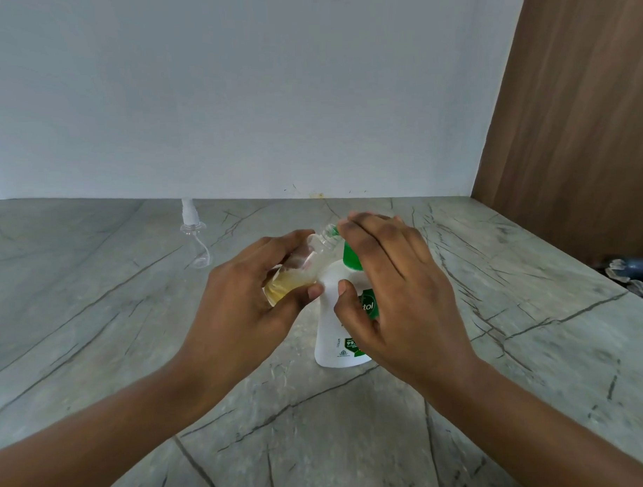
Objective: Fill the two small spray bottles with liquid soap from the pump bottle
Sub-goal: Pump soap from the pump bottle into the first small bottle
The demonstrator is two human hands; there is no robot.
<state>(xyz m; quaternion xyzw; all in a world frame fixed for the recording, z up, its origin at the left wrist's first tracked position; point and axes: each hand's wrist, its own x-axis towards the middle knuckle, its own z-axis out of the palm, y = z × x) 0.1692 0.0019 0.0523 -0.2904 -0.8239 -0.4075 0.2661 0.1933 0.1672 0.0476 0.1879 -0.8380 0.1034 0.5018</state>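
From the head camera, a grey stone tabletop (pixel 464 402) with dark veins fills the lower half of the view. It runs back to a plain pale wall (pixel 271 99), and a brown wood-grain panel (pixel 571 125) closes the right side.

Near the back left, well apart from the hands, a clear spray top (pixel 192 226) lies on the tabletop with its thin tube curling toward the camera. At the far right edge sits a dark, blurred object (pixel 630 269) that cannot be made out.

The white pump bottle (pixel 338 337) with its green label stands upright in the middle. The right hand (pixel 394 288) covers most of it: the fingers lie fairly straight over the green pump (pixel 351 258), and the thumb rests on the white body.

The left hand (pixel 242 304) grips a small spray bottle (pixel 302 266), fingers curled round it. It is tilted, its open neck up against the pump, with yellowish liquid pooled in its lower end.
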